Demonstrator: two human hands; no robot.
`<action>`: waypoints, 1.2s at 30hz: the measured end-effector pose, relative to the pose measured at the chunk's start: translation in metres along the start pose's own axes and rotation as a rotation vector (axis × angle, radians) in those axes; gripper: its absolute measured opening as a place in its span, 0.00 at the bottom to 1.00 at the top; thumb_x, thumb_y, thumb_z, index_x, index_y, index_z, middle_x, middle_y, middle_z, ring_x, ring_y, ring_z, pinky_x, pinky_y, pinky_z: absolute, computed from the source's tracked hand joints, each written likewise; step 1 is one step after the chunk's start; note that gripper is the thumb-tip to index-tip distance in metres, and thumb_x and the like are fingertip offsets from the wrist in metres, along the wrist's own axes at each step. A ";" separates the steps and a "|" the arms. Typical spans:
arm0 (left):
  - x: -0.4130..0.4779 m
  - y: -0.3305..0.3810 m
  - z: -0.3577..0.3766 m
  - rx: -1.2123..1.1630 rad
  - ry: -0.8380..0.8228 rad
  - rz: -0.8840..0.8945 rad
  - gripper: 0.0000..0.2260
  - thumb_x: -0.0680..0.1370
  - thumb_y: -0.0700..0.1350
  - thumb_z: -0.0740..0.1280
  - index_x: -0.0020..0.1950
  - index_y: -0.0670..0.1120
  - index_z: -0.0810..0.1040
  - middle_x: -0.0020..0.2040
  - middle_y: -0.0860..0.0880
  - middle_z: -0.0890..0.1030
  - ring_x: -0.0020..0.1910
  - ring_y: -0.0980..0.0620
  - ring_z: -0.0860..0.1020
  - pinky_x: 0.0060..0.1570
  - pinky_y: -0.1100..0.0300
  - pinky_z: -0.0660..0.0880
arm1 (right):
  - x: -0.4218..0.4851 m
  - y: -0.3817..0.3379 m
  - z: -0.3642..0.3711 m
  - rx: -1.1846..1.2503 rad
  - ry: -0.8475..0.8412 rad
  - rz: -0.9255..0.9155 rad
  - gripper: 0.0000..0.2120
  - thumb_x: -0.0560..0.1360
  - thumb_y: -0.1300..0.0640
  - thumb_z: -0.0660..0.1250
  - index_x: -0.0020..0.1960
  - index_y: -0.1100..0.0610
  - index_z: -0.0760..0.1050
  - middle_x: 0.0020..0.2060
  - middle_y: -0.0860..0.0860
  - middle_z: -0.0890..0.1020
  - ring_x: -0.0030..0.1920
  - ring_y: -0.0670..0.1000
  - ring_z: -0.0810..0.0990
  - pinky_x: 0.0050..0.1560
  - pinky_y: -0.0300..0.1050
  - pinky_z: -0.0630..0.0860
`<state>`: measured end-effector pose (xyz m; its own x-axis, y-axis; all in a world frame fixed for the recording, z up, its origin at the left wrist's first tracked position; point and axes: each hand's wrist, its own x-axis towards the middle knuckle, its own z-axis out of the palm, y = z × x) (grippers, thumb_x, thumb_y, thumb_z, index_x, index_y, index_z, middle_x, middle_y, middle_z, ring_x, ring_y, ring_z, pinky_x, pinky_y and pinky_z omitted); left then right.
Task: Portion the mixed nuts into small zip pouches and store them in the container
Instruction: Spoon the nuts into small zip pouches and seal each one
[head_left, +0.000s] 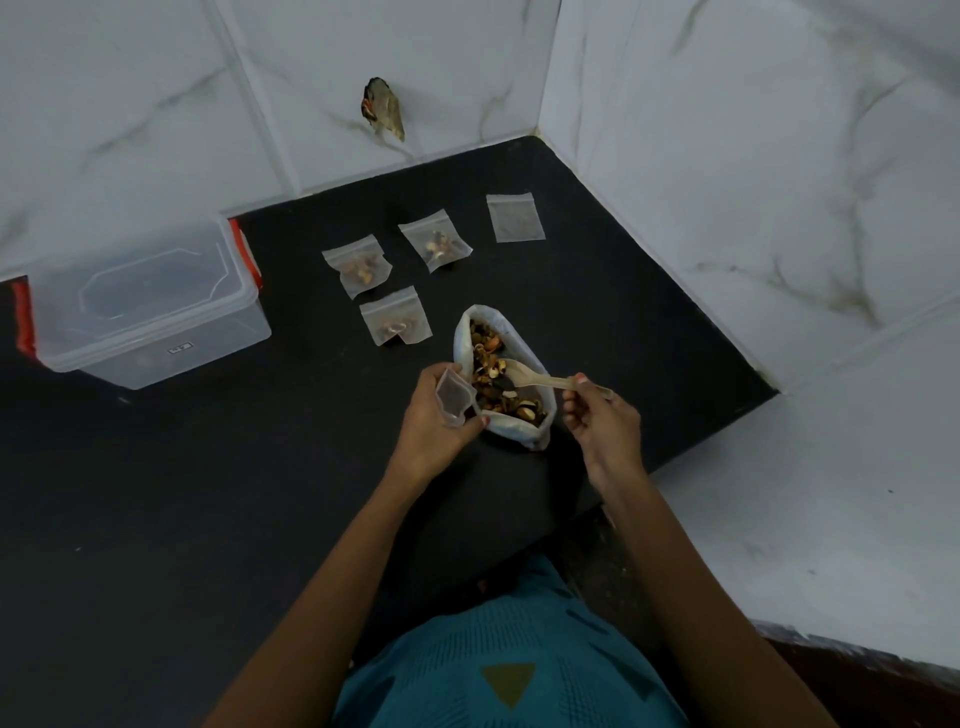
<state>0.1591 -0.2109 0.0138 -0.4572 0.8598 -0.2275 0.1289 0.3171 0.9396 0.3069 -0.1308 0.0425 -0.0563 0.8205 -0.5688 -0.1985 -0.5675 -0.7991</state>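
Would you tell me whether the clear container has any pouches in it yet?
Empty: the container shows no pouches; three filled pouches lie on the counter.

Container label: a small black-and-white sticker (180, 348) sits low on the front wall of the clear plastic container (156, 353); its marks are too small to read.
Shirt mark: a plain olive triangle (508, 682) on the teal shirt (441, 675), no letters.
Readable text: none.

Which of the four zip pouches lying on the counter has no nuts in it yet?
The empty pouch, farthest right near the wall corner. It lies flat and clear, while the other three show nuts inside.
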 end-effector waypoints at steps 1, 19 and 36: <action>0.001 0.001 0.001 0.014 0.009 0.018 0.27 0.69 0.37 0.73 0.64 0.48 0.65 0.59 0.55 0.68 0.59 0.59 0.68 0.55 0.64 0.68 | -0.003 -0.004 0.001 0.011 -0.008 0.001 0.06 0.76 0.62 0.64 0.41 0.59 0.77 0.33 0.51 0.77 0.33 0.44 0.74 0.39 0.37 0.73; 0.018 0.012 0.013 -0.009 0.116 0.145 0.28 0.68 0.38 0.74 0.64 0.45 0.66 0.60 0.47 0.72 0.60 0.50 0.73 0.59 0.49 0.74 | -0.038 -0.026 0.021 -0.387 -0.095 -0.407 0.05 0.76 0.60 0.65 0.43 0.59 0.78 0.31 0.49 0.80 0.29 0.41 0.78 0.35 0.33 0.76; 0.009 0.014 0.011 -0.202 0.126 0.160 0.22 0.70 0.38 0.73 0.60 0.46 0.68 0.57 0.51 0.73 0.56 0.60 0.73 0.53 0.63 0.73 | -0.043 -0.004 0.028 -0.904 -0.376 -1.290 0.12 0.73 0.59 0.63 0.49 0.66 0.79 0.41 0.57 0.83 0.42 0.49 0.81 0.47 0.38 0.76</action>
<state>0.1664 -0.1940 0.0221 -0.5529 0.8317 -0.0503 0.0365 0.0844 0.9958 0.2827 -0.1618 0.0758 -0.5683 0.6497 0.5049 0.3018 0.7354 -0.6067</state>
